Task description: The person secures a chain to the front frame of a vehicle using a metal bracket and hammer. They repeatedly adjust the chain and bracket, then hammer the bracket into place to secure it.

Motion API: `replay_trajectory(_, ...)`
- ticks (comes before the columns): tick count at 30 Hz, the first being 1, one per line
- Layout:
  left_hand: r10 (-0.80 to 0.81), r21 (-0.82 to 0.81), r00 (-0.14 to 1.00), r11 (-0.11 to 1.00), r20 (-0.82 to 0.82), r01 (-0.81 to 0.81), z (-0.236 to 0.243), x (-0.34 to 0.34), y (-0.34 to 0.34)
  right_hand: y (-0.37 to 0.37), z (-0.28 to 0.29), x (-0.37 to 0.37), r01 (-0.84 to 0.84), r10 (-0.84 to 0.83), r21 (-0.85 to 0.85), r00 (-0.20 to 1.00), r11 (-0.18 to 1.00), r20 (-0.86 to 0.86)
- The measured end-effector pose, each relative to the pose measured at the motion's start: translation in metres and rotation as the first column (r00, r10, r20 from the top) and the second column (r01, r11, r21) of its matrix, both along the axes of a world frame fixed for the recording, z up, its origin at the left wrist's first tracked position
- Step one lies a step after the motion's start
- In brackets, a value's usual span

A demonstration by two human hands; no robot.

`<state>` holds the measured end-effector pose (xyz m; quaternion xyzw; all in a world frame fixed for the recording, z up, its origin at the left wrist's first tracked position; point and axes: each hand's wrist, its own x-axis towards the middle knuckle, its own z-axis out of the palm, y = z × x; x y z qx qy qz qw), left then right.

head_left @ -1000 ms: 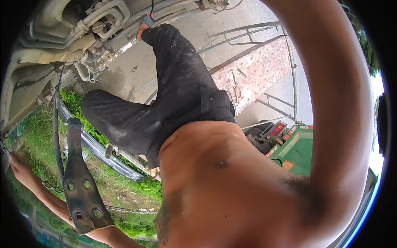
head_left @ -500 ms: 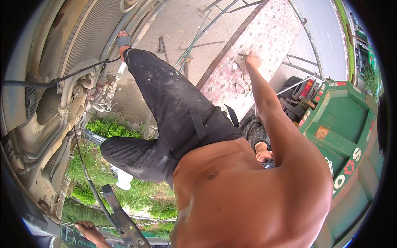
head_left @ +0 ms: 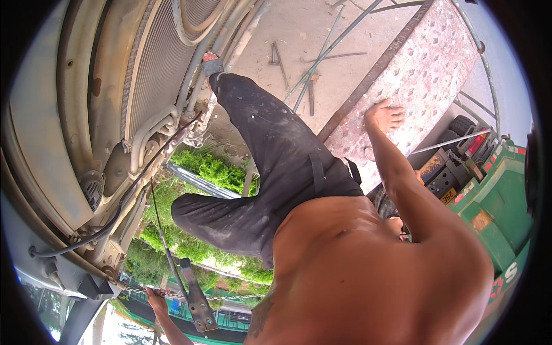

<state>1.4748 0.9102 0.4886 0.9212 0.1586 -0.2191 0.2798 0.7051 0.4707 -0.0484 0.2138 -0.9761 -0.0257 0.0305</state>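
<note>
My right hand (head_left: 384,117) lies palm down on a worn, pinkish-white plank platform (head_left: 428,63), its fingers spread and nothing visible in them. A ring-shaped metal thing (head_left: 368,153) shows beside my right forearm, partly hidden by it. At the lower left, the fingers of my left hand (head_left: 154,300) are closed round a metal chain (head_left: 175,295) under the vehicle's edge. Close by that hand hangs a flat dark metal bar with holes (head_left: 197,302), alongside a thin dark rod (head_left: 168,253).
On the left is an opened vehicle front with a finned radiator (head_left: 155,69), pipes and a black cable (head_left: 118,215). Metal bars (head_left: 280,63) lie on the concrete. A green truck (head_left: 497,201) stands at right; another person (head_left: 395,223) is partly hidden behind my arm.
My right hand has gone from a closed shape near a small dark item to spread flat on the platform. My view has shifted; my left hand stays at the chain.
</note>
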Motion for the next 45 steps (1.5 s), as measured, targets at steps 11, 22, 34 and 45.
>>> replay_trajectory(11,-0.003,0.12,0.999,0.993,0.045,-0.002,-0.003,0.022,0.026,0.013,-0.006,-0.006,-0.008,0.008,-0.009,1.0,1.0,0.021)
replay_trajectory(22,-0.038,0.182,0.999,0.983,0.039,0.03,-0.008,0.026,0.023,0.005,-0.008,-0.003,-0.007,0.009,0.074,1.0,0.997,-0.02)
replay_trajectory(34,-0.336,0.359,0.942,0.877,-0.017,0.319,-0.007,-0.005,0.009,0.011,-0.05,-0.048,-0.127,0.144,0.096,0.969,0.987,-0.203)
replay_trajectory(45,-0.582,0.497,0.785,0.756,0.212,0.427,-0.015,-0.021,0.018,-0.075,0.135,0.145,-0.426,0.933,-0.847,0.3,0.319,0.2)
